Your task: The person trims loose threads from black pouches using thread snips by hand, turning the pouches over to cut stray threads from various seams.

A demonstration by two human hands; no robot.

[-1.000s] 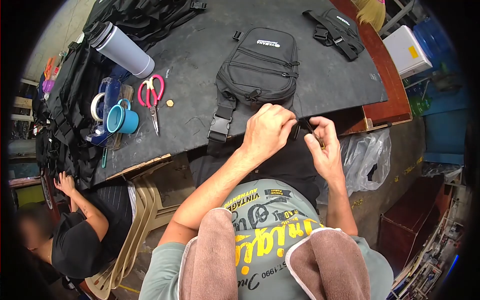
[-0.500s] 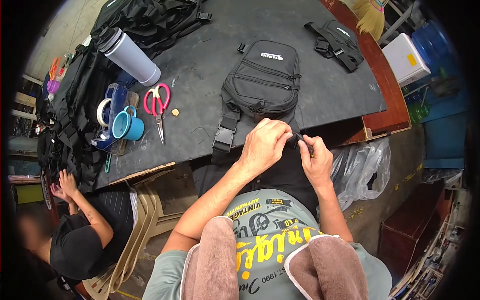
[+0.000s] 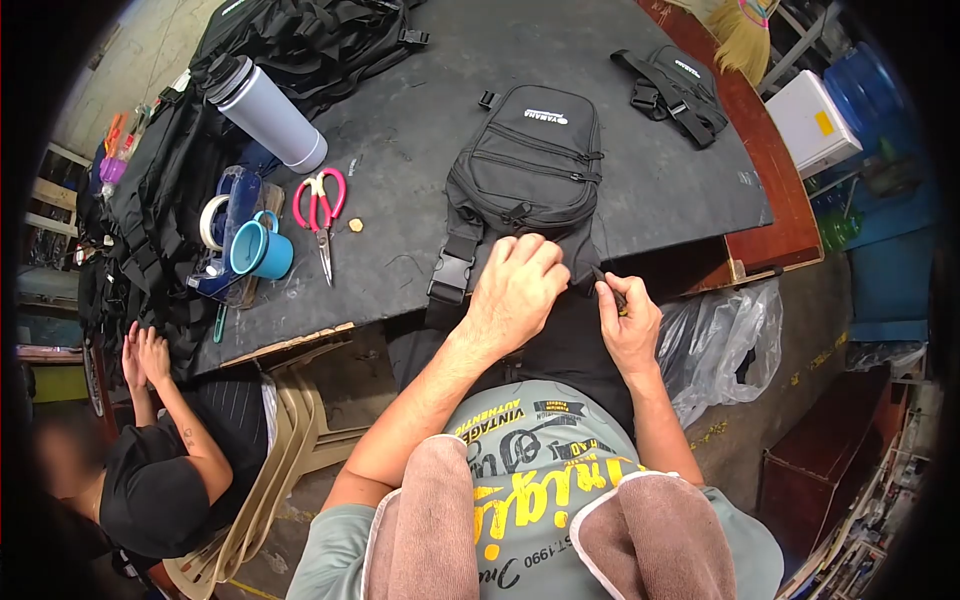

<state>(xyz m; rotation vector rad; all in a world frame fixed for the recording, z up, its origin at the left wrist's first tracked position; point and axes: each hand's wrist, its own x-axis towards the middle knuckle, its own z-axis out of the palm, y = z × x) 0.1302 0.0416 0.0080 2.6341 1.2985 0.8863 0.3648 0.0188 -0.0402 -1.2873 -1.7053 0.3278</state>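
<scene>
A black bag [image 3: 530, 150] with several zips and white lettering lies on the dark table. My left hand [image 3: 515, 290] is at its lower edge, fingers curled down over black fabric; what its fingertips grip is hidden. My right hand [image 3: 630, 325], a little to the right, is closed around a small dark tool, mostly covered by the fingers, its dark tip pointing towards the bag. A black strap with a buckle [image 3: 452, 272] hangs at the table edge, left of my left hand.
On the table [image 3: 400, 150] are pink-handled scissors [image 3: 322, 215], a blue mug [image 3: 262, 250], a grey bottle [image 3: 270, 120], a tape roll [image 3: 213, 222] and a smaller black bag [image 3: 685, 90]. Black bags [image 3: 150, 200] are piled left. A co-worker [image 3: 165, 470] sits lower left, beside stacked chairs [image 3: 280, 450].
My left hand has moved left, away from my right hand's fingertips. The view has shifted, so the table items appear lower and further right than at first. The co-worker's hands have moved.
</scene>
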